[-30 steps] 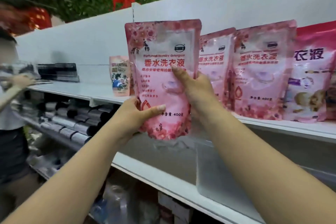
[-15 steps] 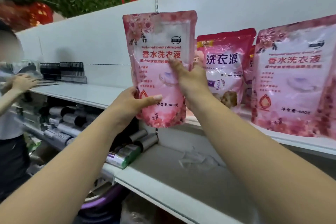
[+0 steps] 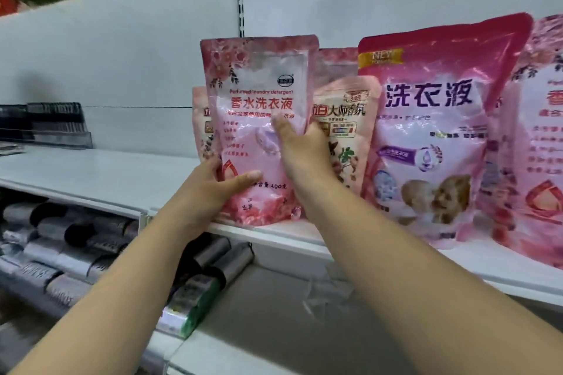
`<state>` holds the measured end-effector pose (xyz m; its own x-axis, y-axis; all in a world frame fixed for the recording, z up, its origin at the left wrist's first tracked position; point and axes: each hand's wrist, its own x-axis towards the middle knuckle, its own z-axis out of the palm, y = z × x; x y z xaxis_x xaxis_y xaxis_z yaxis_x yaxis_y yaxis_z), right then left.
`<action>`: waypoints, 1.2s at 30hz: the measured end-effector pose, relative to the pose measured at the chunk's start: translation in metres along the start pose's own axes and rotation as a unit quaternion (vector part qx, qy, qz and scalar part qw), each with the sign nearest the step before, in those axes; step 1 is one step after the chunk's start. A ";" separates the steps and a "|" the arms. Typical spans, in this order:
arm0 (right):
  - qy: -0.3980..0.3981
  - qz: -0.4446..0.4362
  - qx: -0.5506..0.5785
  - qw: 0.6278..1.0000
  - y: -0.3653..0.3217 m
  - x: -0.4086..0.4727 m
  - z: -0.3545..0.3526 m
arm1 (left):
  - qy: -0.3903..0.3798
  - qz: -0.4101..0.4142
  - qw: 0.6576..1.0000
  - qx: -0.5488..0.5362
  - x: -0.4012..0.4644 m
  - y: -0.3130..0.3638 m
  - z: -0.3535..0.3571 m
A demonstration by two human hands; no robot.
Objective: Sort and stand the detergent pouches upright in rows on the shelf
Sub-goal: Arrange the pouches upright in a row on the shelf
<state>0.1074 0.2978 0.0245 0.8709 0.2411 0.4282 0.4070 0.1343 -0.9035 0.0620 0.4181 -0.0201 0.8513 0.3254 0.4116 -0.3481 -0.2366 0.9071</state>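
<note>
A pink flowered detergent pouch (image 3: 259, 119) stands upright with its base on the white shelf (image 3: 91, 173). My left hand (image 3: 213, 186) grips its lower left corner, thumb across the front. My right hand (image 3: 301, 149) holds its right edge, thumb lying on the front. Behind it stand two smaller peach pouches, one (image 3: 344, 137) to the right and one (image 3: 199, 125) peeking out on the left. A large magenta pouch (image 3: 432, 119) stands further right, and another flowered pouch (image 3: 539, 137) is at the frame's right edge.
The shelf's white back panel (image 3: 122, 64) rises behind the pouches. Black plastic dividers (image 3: 45, 125) lie at the far left of the shelf. On the lower shelf, several grey and black rolls (image 3: 70, 231) lie side by side, and one green-labelled roll (image 3: 195, 298) lies in front.
The pouch came down from mid-air and now rests on the shelf in front of the peach pouches. The view moved closer and to the right; the person at left is out of frame.
</note>
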 end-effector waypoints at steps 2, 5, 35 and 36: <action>0.009 -0.014 -0.041 0.999 0.008 -0.004 0.004 | 0.022 0.029 0.999 0.010 0.000 -0.006 0.000; 0.038 -0.040 -0.102 0.993 0.017 -0.015 0.009 | 0.059 0.073 0.995 0.036 -0.001 -0.012 0.001; 0.326 0.047 -0.696 0.638 -0.124 -0.375 -0.322 | -0.159 0.577 0.783 0.170 -0.242 0.107 0.275; 0.333 0.051 -0.696 0.634 -0.131 -0.388 -0.339 | -0.168 0.576 0.780 0.177 -0.252 0.113 0.295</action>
<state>-0.1904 -0.1396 -0.0293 0.6465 -0.3423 0.6818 -0.2161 -0.9393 -0.2667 -0.0767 0.0393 -0.0470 0.1285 -0.5354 0.8348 -0.8787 -0.4518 -0.1545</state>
